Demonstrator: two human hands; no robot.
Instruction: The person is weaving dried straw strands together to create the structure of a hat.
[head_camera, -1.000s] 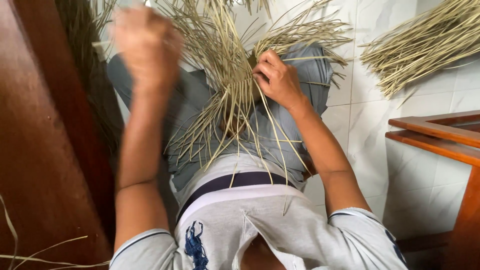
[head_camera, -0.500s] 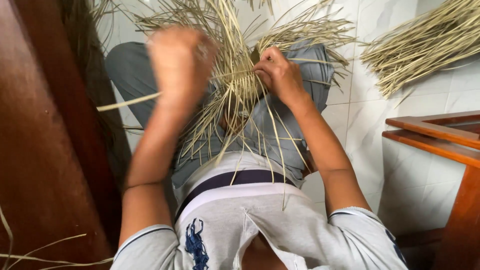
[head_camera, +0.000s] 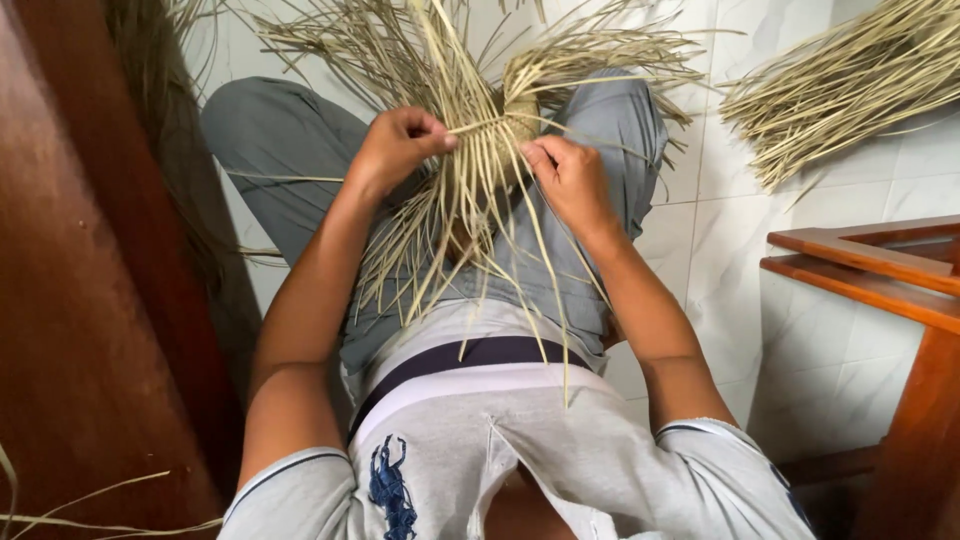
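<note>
Left hand (head_camera: 395, 150) pinches one pale flat straw strand (head_camera: 480, 125), right hand (head_camera: 570, 180) clamps the half-woven straw piece (head_camera: 490, 160) on the lap; keep strand taut, flat, snug.

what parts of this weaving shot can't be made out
Head view, the only one:
- Woven core: mostly hidden behind loose straw strands and the right hand.
- Left hand grip: fingertips curl under, so how many strands they pinch is unclear.
- Straw bundle: cut off by the right edge.
</note>
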